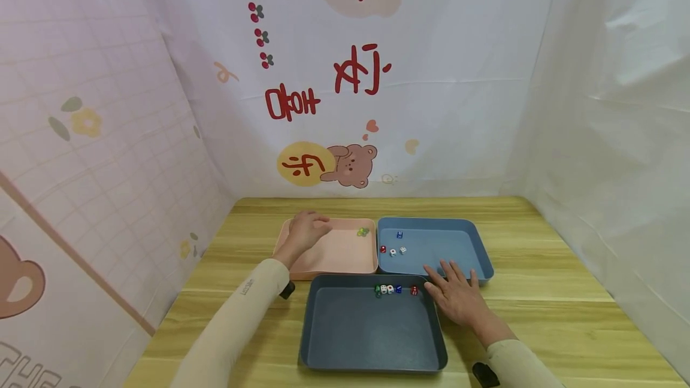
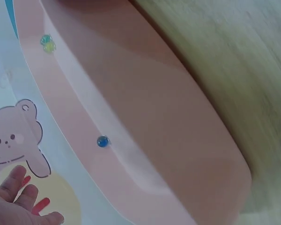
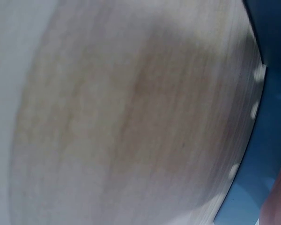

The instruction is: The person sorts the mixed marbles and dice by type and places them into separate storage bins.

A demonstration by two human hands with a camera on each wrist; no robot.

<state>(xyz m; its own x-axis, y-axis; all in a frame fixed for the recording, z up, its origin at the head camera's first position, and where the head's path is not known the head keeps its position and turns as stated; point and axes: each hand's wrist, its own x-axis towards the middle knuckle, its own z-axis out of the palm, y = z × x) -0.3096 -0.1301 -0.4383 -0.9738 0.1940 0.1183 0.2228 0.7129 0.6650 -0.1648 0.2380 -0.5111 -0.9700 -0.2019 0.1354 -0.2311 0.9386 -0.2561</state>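
Observation:
My left hand (image 1: 308, 231) hovers over the left end of the pink tray (image 1: 334, 265), its fingers reaching toward the right. In the left wrist view its fingers are apart with nothing between them. A blue marble (image 2: 103, 141) sits by the tray's inner wall, hidden by the hand in the head view. Green and yellow marbles (image 1: 363, 232) lie together in the far right corner. My right hand (image 1: 458, 297) has its fingers spread at the near rim of the blue tray (image 1: 442, 250), beside the corner of the dark tray (image 1: 372, 334).
In the blue tray are a blue die (image 1: 399, 235), a red die (image 1: 383, 249) and two white dice (image 1: 398, 251). Several green, white, blue and red dice (image 1: 390, 290) line the dark tray's far side. Printed white cloth (image 1: 458, 124) stands behind the wooden table (image 1: 560, 292).

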